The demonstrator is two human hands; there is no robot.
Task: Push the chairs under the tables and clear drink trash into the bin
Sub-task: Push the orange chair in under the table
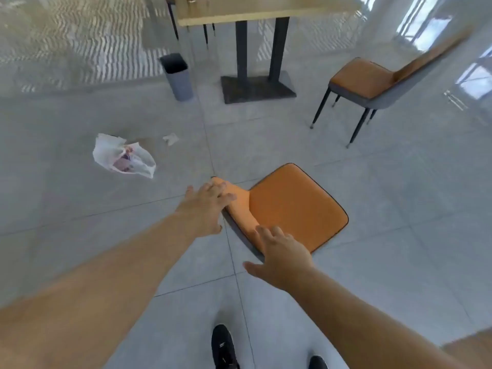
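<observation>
An orange chair (pixel 292 206) stands just in front of me, seen from above, its backrest toward me. My left hand (pixel 205 206) lies on the left end of the backrest top, fingers spread. My right hand (pixel 279 254) rests on the right end, fingers also spread. A second orange chair (pixel 362 78) stands at the right, away from the wooden table (pixel 239 13). A grey bin (pixel 177 75) stands left of the table's base. A white plastic bag (pixel 122 155) holding drink trash lies on the floor at the left, with a crumpled tissue (pixel 171 139) near it.
The table's black pedestal base (pixel 257 87) sits on grey floor tiles. More chair legs (pixel 174 25) show behind the table. A glass wall and door handle (pixel 455 101) lie at the right. My black shoes (pixel 223 347) are at the bottom edge.
</observation>
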